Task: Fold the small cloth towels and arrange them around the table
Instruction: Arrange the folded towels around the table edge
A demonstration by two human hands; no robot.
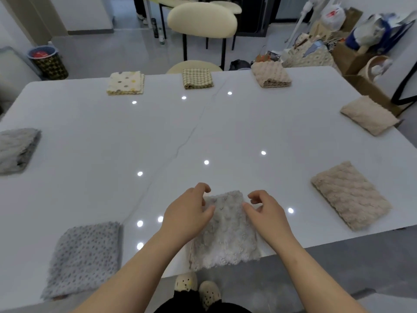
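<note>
A pale grey fluffy towel (225, 236) lies folded at the white table's (158, 136) near edge, its near end hanging slightly over. My left hand (191, 211) hovers at its far left corner and my right hand (266, 211) at its far right corner. Both have loosely curled fingers, and the thumbs touch the cloth, which lies flat. Folded towels ring the table: grey dotted (85, 258), dark grey (15, 150), cream spotted (126, 83), checked (197, 78) and three beige ones (270, 75) (369, 115) (350, 195).
A cream chair (202, 20) stands behind the far edge, with a stool (194, 65) tucked under it. A bin (48, 62) sits on the floor at the left. Bags and boxes (352, 41) pile up at the back right. My slippered feet (198, 290) show below the table edge.
</note>
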